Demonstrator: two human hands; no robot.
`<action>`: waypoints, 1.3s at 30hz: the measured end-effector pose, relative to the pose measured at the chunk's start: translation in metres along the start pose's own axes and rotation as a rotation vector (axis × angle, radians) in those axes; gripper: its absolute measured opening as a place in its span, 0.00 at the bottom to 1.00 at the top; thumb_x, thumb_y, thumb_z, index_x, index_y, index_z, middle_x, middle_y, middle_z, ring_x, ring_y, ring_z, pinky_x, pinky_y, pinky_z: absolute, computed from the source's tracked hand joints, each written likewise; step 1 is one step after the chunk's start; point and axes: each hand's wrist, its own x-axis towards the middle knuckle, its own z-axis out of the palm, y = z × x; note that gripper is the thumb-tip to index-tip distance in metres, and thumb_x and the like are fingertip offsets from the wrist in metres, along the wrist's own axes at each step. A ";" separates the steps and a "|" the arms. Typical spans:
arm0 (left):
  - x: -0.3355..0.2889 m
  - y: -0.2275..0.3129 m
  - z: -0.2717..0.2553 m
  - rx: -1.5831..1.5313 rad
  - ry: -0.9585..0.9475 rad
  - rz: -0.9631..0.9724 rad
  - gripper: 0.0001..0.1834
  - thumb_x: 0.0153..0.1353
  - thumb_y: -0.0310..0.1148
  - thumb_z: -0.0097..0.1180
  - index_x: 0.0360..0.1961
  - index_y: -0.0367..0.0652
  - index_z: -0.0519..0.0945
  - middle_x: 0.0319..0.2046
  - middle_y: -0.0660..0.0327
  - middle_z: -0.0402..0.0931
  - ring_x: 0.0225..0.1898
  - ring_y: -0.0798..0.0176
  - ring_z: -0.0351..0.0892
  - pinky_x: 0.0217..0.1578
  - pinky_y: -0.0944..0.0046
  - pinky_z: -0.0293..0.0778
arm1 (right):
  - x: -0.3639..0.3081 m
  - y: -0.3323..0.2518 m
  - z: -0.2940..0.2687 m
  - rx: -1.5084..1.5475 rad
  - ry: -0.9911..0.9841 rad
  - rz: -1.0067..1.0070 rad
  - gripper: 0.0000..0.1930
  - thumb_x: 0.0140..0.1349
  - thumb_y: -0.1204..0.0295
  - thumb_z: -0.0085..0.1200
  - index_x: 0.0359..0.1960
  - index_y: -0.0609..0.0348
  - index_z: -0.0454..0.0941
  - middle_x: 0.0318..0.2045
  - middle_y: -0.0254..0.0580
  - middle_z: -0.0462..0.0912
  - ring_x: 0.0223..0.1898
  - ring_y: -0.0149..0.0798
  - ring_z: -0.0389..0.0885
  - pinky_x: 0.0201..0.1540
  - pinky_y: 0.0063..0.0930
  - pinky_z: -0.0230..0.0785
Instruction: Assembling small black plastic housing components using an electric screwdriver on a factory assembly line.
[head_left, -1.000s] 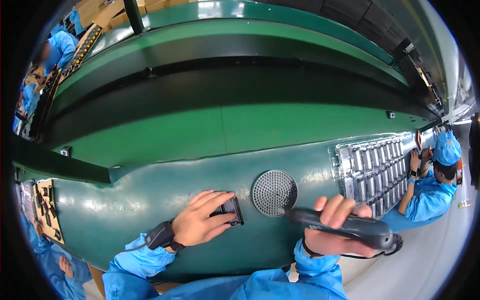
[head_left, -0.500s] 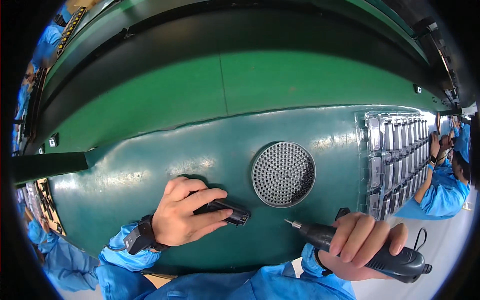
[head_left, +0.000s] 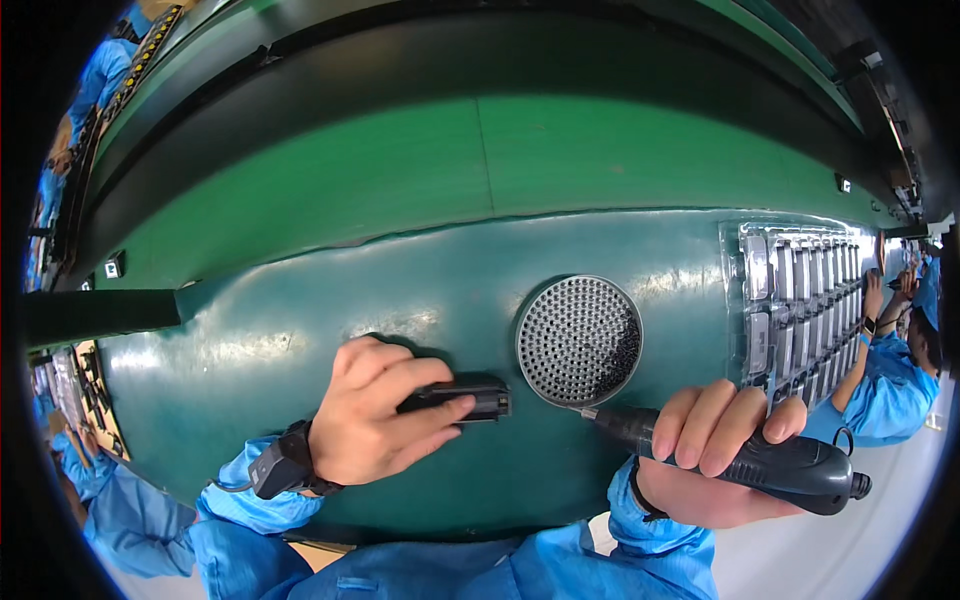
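Note:
Between the thumb and fingers of my left hand (head_left: 385, 415) is a small black rectangular housing (head_left: 484, 398), its right end showing a recess. My right hand (head_left: 725, 450) wraps round a black electric screwdriver (head_left: 800, 478), whose metal bit points left. The bit's tip lies by the near rim of a round grey dish (head_left: 522, 365). Small holes cover the dish's face in rows. Dark screws (head_left: 622, 352) gather along the dish's right side.
At the right, a clear plastic tray (head_left: 735, 300) holds rows of grey and black parts. A co-worker in blue (head_left: 880, 385) sits beyond it. Other people in blue work at the left. A raised green ledge (head_left: 330, 190) runs along the back of the green mat (head_left: 260, 400).
My right hand has raised the screwdriver so its tip sits nearer the dish. My left hand has shifted the housing slightly up and levelled it. The view has turned a little.

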 end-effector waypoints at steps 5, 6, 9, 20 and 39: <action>-0.008 0.013 0.005 0.040 -0.103 -0.011 0.26 0.48 0.42 0.74 0.52 0.63 0.87 0.62 0.65 0.73 0.67 0.52 0.66 0.71 0.43 0.57 | -0.003 0.001 0.007 -0.019 -0.037 -0.001 0.33 0.71 0.32 0.35 0.46 0.52 0.67 0.23 0.46 0.75 0.23 0.45 0.74 0.23 0.43 0.72; -0.005 0.014 0.004 0.027 -0.101 -0.021 0.25 0.48 0.42 0.74 0.52 0.62 0.88 0.64 0.64 0.73 0.69 0.47 0.64 0.70 0.40 0.57 | -0.002 0.001 0.004 -0.031 -0.067 -0.017 0.34 0.70 0.31 0.36 0.47 0.52 0.67 0.24 0.47 0.76 0.23 0.46 0.74 0.23 0.43 0.72; -0.003 0.015 0.005 0.028 -0.103 -0.029 0.25 0.49 0.42 0.74 0.52 0.62 0.88 0.66 0.64 0.72 0.72 0.44 0.61 0.71 0.38 0.56 | -0.003 0.003 -0.001 -0.047 -0.127 -0.024 0.35 0.68 0.30 0.37 0.47 0.54 0.68 0.25 0.49 0.78 0.24 0.47 0.75 0.23 0.44 0.71; -0.001 0.014 0.004 0.044 -0.119 -0.003 0.26 0.50 0.42 0.73 0.53 0.62 0.87 0.67 0.65 0.71 0.73 0.45 0.59 0.71 0.38 0.56 | -0.002 0.012 -0.003 -0.038 -0.191 0.018 0.37 0.65 0.30 0.47 0.49 0.55 0.68 0.29 0.50 0.79 0.27 0.48 0.76 0.26 0.45 0.70; -0.012 0.039 0.010 -0.171 0.393 0.089 0.13 0.49 0.29 0.75 0.38 0.45 0.90 0.35 0.63 0.83 0.34 0.59 0.80 0.35 0.65 0.76 | -0.012 -0.016 0.025 0.185 -0.046 -0.054 0.28 0.74 0.37 0.36 0.44 0.53 0.65 0.23 0.43 0.74 0.21 0.42 0.72 0.20 0.40 0.69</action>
